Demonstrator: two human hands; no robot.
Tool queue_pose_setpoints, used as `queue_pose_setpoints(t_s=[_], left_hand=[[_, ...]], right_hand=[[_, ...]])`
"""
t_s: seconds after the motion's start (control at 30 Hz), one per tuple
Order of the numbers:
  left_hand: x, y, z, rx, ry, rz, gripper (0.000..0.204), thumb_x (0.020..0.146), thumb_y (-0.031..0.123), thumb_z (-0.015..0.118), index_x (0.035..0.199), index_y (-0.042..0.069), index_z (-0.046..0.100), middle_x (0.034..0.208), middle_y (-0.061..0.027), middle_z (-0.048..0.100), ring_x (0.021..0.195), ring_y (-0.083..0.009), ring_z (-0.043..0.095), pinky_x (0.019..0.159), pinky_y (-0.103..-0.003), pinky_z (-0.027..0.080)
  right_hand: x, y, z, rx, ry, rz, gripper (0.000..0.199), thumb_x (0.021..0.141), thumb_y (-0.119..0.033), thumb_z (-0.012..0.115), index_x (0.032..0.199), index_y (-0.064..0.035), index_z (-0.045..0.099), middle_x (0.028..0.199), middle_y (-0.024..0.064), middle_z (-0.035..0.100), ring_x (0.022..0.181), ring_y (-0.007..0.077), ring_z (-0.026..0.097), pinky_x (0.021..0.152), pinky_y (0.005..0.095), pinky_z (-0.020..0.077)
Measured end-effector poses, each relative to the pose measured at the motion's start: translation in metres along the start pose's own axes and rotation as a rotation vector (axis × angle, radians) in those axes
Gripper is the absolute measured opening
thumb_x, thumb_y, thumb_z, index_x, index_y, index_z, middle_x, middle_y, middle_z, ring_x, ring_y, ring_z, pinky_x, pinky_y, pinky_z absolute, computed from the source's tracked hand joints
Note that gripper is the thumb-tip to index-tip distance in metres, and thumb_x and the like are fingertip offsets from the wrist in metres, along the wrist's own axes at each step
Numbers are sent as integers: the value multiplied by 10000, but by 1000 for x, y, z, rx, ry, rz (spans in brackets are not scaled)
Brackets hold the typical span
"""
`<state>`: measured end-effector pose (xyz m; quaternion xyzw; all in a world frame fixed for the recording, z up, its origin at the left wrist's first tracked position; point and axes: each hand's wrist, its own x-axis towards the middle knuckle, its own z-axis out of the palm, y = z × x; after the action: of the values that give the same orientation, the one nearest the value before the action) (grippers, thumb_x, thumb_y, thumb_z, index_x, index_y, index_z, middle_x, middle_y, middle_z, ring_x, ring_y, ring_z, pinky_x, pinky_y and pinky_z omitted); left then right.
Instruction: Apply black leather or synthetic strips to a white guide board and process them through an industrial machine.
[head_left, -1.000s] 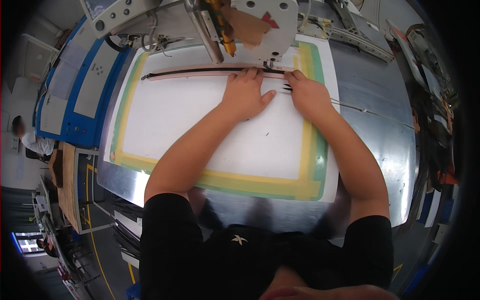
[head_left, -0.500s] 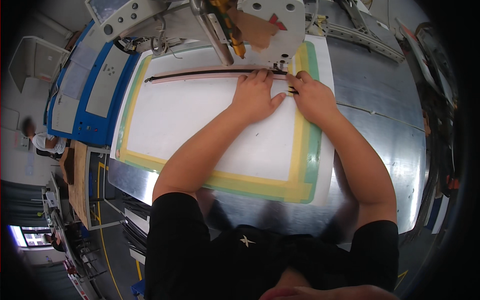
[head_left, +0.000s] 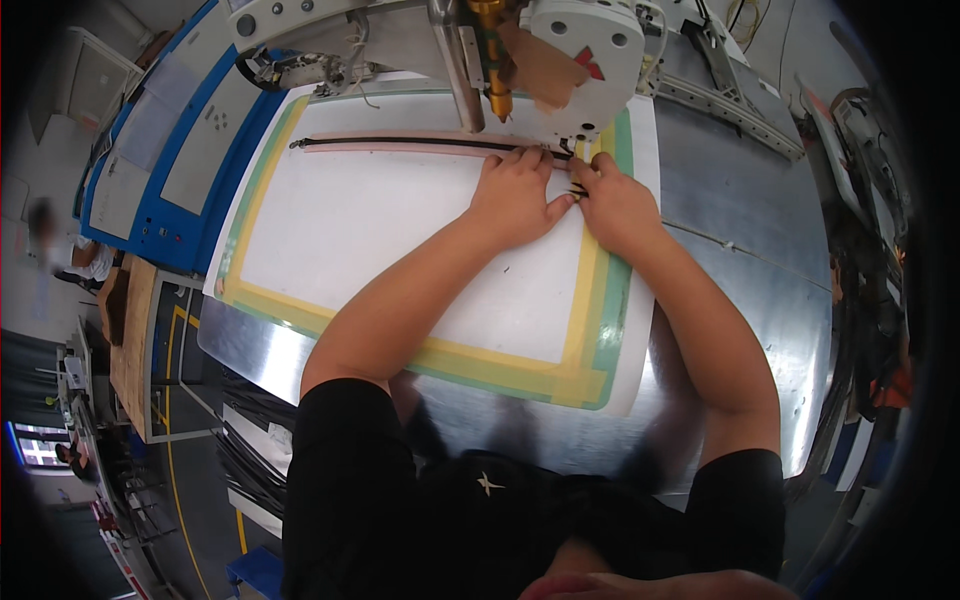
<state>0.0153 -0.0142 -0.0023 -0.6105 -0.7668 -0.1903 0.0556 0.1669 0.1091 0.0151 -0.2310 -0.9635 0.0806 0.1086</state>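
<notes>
A long, thin black strip [head_left: 420, 145], zipper-like with a small metallic bit at its left end, lies along a pink band [head_left: 350, 150] on a white sheet [head_left: 400, 230]. My left hand [head_left: 515, 195] rests on the strip's right part, fingertips pressing down, thumb stretched away to the right. Right beside it, my right hand [head_left: 618, 205] has its fingers bent at the strip's right end. Under those fingers a small dark pointed tool [head_left: 579, 191] pokes out; its kind is mostly hidden. The fingers cover the very end of the strip.
Yellow tape [head_left: 450, 362] and green tape border the sheet on a shiny metal table [head_left: 740, 330]. Just beyond my hands hangs a machine head [head_left: 585, 55] with a brass-coloured nozzle [head_left: 500, 100]. A blue cabinet [head_left: 165, 225] stands left, with a person [head_left: 90, 258] farther off.
The whole view has shifted and turned slightly. Both hands stay at the strip's right end, with the right fingers slightly moved.
</notes>
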Motion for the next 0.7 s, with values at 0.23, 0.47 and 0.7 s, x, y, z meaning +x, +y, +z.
queue_pose_setpoints(t_s=[0.23,0.47,0.7], left_hand=[[-3,-8,-4,-14,3,-18,570,956,464,654,1353,56,645,1409,-142,611,1305,-327,578,1065,-523,414],[-11,-33,-29,63,-86,-135,533,995,445,612,1370,68,641,1413,-144,620,1312,-314,577,1075,-516,408],[-18,-45,-35,55,-64,-143,523,980,462,634,1331,75,660,1380,-140,630,1289,-341,594,1067,-528,416]], right_hand=[[-1,2,-1,-65,-19,-8,519,942,-144,578,1461,-136,563,1285,136,610,1025,359,715,862,457,600],[-24,34,-19,-139,-93,132,509,951,-107,541,1459,-131,562,1298,148,601,1039,364,708,876,468,589],[-36,52,-26,-29,-67,123,457,965,-70,498,1414,-76,587,1293,137,598,1057,356,698,902,473,576]])
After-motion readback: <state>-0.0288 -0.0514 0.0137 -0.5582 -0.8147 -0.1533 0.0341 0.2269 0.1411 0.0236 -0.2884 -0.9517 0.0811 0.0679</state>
